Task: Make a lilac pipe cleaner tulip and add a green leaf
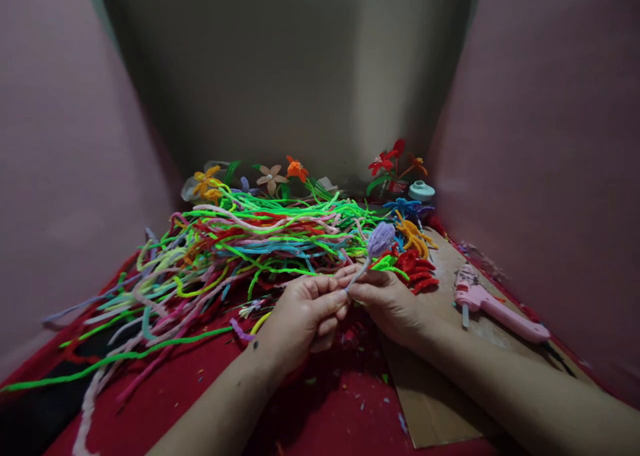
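A purple pipe-cleaner flower bud on a thin pale stem points up and to the right above my hands. The lower end of its stem is pinched by my left hand, fingers curled in. My right hand grips the same stem between thumb and fingers, close beside the left. Just behind the hands lies a big heap of loose pipe cleaners in green, pink, red, blue and yellow. Red pipe-cleaner petals and an orange bunch of pipe cleaners sit beyond my right hand.
On the right, a pink glue gun lies on a cardboard sheet. Finished flowers, among them a beige one and a red one, stand at the back near a pale teal container. Scraps dot the red cloth.
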`<action>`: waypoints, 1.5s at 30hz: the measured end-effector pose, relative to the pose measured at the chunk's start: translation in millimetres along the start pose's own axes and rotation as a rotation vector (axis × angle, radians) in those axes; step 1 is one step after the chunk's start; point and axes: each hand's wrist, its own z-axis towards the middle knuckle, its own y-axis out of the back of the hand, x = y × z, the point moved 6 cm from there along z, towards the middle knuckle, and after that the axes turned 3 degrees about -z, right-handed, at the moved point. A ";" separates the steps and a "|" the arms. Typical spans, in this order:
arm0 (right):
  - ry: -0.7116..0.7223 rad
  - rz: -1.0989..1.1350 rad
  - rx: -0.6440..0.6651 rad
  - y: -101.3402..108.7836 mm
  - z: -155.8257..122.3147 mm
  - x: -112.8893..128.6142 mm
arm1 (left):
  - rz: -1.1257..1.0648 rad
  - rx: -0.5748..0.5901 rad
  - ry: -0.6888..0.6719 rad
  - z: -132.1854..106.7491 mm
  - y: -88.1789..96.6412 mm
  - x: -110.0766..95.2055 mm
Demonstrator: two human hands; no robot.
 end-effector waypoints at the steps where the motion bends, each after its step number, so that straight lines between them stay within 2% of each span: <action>1: -0.002 0.003 -0.007 0.3 -0.2 -0.2 | 0.057 -0.026 -0.015 -0.3 0.9 -0.8; 4: -0.001 0.009 -0.063 4.0 -0.4 -0.7 | 0.317 -0.116 -0.145 -0.3 3.6 -6.6; 9: 0.025 -0.025 -0.112 8.7 0.0 -2.1 | 0.902 -0.238 -0.610 -5.3 -0.3 -18.2; 11: 0.030 -0.037 -0.100 8.5 0.2 -3.4 | 1.018 -0.249 -0.698 -6.8 -1.9 -16.6; 13: 0.034 -0.038 -0.094 8.3 0.2 -4.3 | 1.047 -0.252 -0.726 -7.4 -2.1 -15.9; 20: 0.028 -0.032 -0.026 1.9 -2.3 -0.5 | 0.878 -0.275 -0.661 -7.8 -1.4 -24.0; 27: 0.050 -0.049 -0.028 2.7 -1.6 4.1 | 0.713 -0.260 -0.544 -7.4 0.2 -24.9; 33: 0.022 -0.055 -0.034 5.7 -1.1 0.4 | 0.411 -0.237 -0.350 -2.5 3.2 -15.6; 38: -0.010 -0.060 -0.011 3.0 -0.1 1.0 | 0.087 -0.157 -0.135 1.0 2.3 -3.4; 45: -0.018 -0.027 0.014 1.8 1.9 0.4 | -0.029 -0.040 -0.036 2.4 1.4 2.3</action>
